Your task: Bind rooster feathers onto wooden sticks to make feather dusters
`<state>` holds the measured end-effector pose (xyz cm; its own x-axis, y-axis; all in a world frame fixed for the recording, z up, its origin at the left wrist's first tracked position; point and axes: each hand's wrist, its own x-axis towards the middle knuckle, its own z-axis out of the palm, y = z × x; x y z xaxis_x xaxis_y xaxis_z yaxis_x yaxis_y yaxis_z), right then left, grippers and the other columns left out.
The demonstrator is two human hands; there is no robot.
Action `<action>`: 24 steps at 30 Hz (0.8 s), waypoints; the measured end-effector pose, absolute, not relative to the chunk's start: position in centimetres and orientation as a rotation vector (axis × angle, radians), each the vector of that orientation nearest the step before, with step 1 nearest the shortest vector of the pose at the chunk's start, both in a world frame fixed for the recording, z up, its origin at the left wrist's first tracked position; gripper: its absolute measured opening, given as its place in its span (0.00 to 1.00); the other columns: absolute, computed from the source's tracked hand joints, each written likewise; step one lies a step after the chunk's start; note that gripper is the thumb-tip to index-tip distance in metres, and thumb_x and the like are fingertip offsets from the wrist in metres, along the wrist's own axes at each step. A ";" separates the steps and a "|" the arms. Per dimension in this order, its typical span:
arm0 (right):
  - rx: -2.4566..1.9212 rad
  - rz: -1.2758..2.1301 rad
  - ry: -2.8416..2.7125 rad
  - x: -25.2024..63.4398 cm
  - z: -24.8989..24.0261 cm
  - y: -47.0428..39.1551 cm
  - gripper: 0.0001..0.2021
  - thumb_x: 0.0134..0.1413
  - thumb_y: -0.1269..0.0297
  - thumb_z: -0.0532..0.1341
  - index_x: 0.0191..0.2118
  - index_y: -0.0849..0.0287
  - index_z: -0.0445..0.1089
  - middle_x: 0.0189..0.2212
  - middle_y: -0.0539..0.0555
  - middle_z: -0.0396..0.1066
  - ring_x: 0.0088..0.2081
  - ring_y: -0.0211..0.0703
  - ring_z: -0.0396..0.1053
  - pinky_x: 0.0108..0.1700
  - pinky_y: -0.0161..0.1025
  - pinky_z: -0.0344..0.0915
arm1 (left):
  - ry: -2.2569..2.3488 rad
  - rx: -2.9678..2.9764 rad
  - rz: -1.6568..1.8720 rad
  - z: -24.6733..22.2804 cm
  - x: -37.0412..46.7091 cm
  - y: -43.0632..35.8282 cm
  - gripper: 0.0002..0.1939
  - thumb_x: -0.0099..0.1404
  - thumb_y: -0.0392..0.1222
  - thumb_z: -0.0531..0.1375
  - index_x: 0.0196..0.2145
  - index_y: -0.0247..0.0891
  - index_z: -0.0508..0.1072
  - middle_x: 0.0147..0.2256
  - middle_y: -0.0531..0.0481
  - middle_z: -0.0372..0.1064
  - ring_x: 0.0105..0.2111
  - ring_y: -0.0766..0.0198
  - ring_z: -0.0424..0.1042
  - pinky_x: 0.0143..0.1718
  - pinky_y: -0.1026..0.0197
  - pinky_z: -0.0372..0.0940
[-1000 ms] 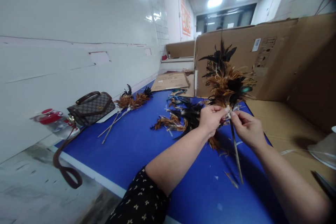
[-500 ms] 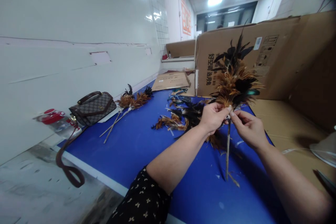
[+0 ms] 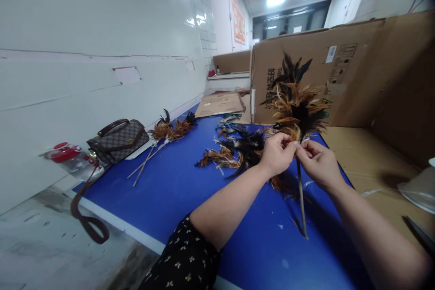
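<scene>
Standing nearly upright in the head view, the feathered stick is above the blue table, feathers up, its long axis running down to a bare end slightly right. The left hand and right hand pinch it where plumes meet stem, thumbs and forefingers closed together. Counted: one stick held, two crossed sticks lying at left, one handbag, one bottle.

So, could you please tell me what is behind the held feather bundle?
Behind the feather bundle stands a large cardboard panel. Dark printed characters show near the bundle's left edge; whatever part of the panel it covers cannot be seen.
</scene>
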<state>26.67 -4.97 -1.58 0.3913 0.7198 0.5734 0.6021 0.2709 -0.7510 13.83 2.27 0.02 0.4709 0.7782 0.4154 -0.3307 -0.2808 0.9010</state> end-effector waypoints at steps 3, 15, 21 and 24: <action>-1.494 -0.066 -1.326 26.6 -1.7 -5.0 0.18 0.62 0.48 0.65 0.28 0.55 0.67 0.20 0.47 0.60 0.22 0.36 0.55 0.26 0.37 0.53 | 0.409 1.560 1.174 -0.2 13.9 2.4 0.12 0.63 0.46 0.70 0.35 0.37 0.74 0.29 0.53 0.72 0.26 0.69 0.68 0.29 0.64 0.63; -1.560 -0.417 -1.500 25.3 -2.1 -4.7 0.12 0.64 0.56 0.59 0.30 0.53 0.65 0.22 0.53 0.71 0.24 0.43 0.66 0.29 0.39 0.58 | 0.661 1.560 1.371 -0.7 14.3 2.3 0.08 0.62 0.42 0.71 0.34 0.38 0.78 0.33 0.47 0.76 0.33 0.62 0.73 0.37 0.61 0.68; -1.604 -0.503 -1.524 25.1 -2.8 -4.5 0.12 0.65 0.55 0.58 0.31 0.52 0.62 0.24 0.55 0.72 0.27 0.46 0.68 0.32 0.41 0.58 | 0.713 1.336 1.179 0.4 14.2 2.0 0.08 0.59 0.39 0.71 0.27 0.36 0.75 0.25 0.51 0.73 0.26 0.66 0.69 0.30 0.63 0.63; -1.582 -0.449 -1.500 25.0 -3.0 -4.5 0.12 0.65 0.54 0.59 0.31 0.53 0.63 0.24 0.54 0.71 0.26 0.44 0.67 0.31 0.40 0.59 | 0.720 1.234 1.137 0.8 14.3 1.7 0.08 0.58 0.36 0.70 0.26 0.35 0.75 0.25 0.52 0.72 0.24 0.67 0.68 0.29 0.64 0.62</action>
<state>25.00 -4.47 -3.02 0.2038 0.6105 0.7654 0.9307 0.1217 -0.3448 14.28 1.67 0.84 0.3201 0.9362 0.1454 -0.2691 -0.0573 0.9614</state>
